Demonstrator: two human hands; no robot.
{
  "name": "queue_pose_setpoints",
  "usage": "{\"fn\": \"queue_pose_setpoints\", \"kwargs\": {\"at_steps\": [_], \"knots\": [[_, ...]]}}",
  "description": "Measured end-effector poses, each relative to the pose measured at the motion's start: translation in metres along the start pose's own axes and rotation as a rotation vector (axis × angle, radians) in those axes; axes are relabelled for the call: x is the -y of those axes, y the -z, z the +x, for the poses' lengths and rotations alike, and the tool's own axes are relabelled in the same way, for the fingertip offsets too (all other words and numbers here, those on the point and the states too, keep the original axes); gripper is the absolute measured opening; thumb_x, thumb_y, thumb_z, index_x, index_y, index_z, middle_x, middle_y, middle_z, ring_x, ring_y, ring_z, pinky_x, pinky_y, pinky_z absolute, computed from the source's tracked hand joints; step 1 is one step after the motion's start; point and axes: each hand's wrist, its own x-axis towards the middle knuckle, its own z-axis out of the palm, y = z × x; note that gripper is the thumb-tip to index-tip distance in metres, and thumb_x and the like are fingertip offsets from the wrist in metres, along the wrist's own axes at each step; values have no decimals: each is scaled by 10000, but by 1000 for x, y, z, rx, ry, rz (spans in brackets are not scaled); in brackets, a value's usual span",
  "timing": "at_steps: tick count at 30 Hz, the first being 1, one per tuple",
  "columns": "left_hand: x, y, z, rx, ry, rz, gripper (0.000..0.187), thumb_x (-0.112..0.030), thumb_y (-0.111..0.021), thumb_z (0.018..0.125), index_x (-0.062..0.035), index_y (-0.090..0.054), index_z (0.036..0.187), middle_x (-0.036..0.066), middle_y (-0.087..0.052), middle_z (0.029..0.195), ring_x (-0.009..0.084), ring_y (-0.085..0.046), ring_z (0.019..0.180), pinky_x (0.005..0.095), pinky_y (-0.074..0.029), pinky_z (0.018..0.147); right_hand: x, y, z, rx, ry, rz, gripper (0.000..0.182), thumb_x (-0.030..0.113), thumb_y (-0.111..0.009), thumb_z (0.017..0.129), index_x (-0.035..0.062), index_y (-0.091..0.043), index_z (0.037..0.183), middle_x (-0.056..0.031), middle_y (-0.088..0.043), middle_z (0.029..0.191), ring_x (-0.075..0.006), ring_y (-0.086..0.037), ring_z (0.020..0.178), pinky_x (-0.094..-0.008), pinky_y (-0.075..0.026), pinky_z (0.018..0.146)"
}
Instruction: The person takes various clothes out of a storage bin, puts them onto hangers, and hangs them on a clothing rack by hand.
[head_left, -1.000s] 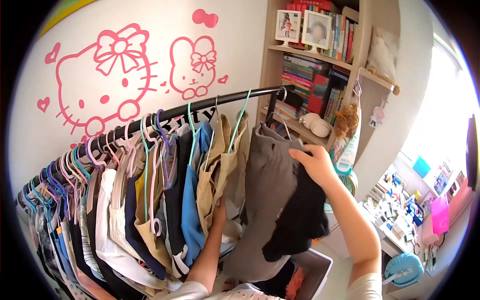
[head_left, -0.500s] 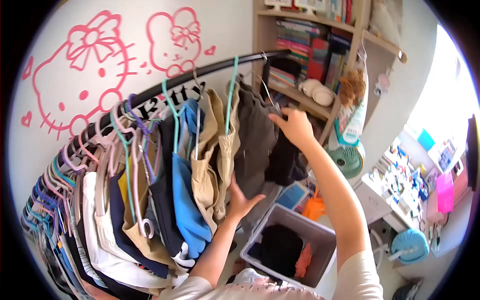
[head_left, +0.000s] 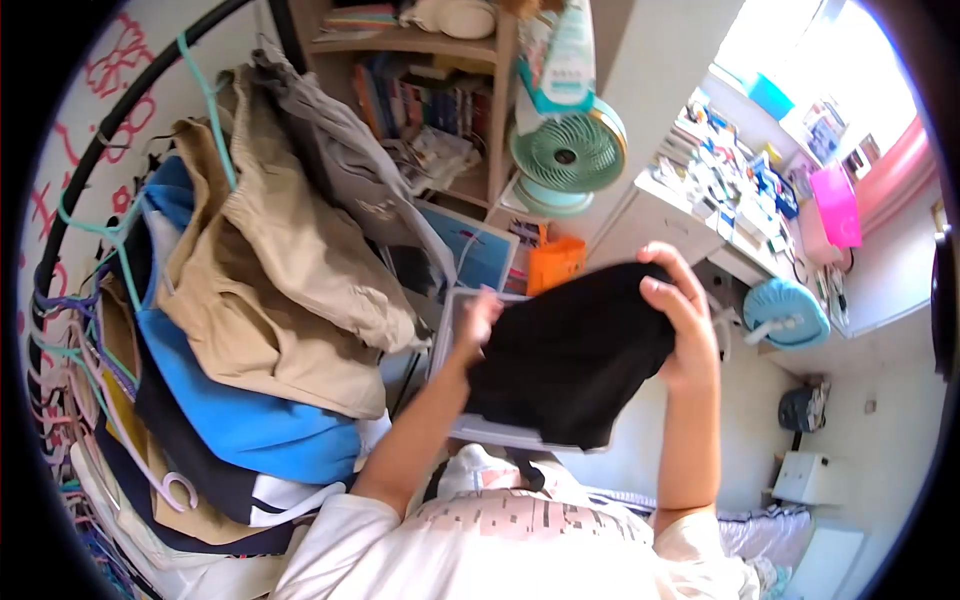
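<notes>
A black garment (head_left: 575, 350) hangs between my two hands, over the grey plastic bin (head_left: 490, 430). My right hand (head_left: 685, 325) grips its upper right corner between thumb and fingers. At its left edge is my left hand (head_left: 478, 325), blurred, with its fingers partly hidden, so its hold is unclear. To the left, beige trousers (head_left: 300, 240), a grey garment (head_left: 350, 150) and a blue garment (head_left: 240, 420) hang from the black rail (head_left: 140, 90). The garment covers most of the bin's inside.
Behind stand a bookshelf (head_left: 498, 130), a green fan (head_left: 567, 155) and an orange bag (head_left: 556, 264). A cluttered white desk (head_left: 670, 215) and a stool with a blue seat (head_left: 786, 313) are at the right. Several hangers crowd the lower left.
The view has turned right and down. My right hand has moved away from the rail with the black garment, which is now spread above the bin. My left hand has come to its left edge.
</notes>
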Motion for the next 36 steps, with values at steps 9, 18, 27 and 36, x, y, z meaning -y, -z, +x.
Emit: {"fn": "queue_pose_setpoints", "kwargs": {"at_steps": [9,18,27,36], "knots": [[86,-97,-83,309,806,-79,592,-285,-629,919,-93,-379,1420,95,-577,1258,219,-576,1139,357,-467,984,-76,107,-119,-453,79,37,454,3,-592,842,27,-479,1282,-110,-606,1068,-194,-625,969,-303,-509,863],[62,-137,-107,429,-103,787,760,12,-777,689,-75,-428,1358,89,-538,1287,204,-534,1176,317,-409,1039,-84,160,-170,-185,-378,-751,689,139,-808,720,21,-480,1315,-116,-625,1077,-166,-580,997,-296,-453,917],[13,-163,-115,501,-280,739,926,-26,-788,695,-77,-263,1456,168,-428,1374,239,-488,1230,318,-402,1012,-115,111,-127,-287,-66,-426,585,-64,-727,723,-10,-513,1265,-82,-616,1152,-159,-574,1086,-311,-460,939],[-3,-131,-126,544,-158,848,414,-11,-813,680,-5,-618,1045,11,-653,917,67,-573,839,225,-472,769,-106,94,-118,-36,108,461,681,207,-732,794,62,-366,1349,-119,-522,1288,-248,-535,1186,-364,-438,989]]}}
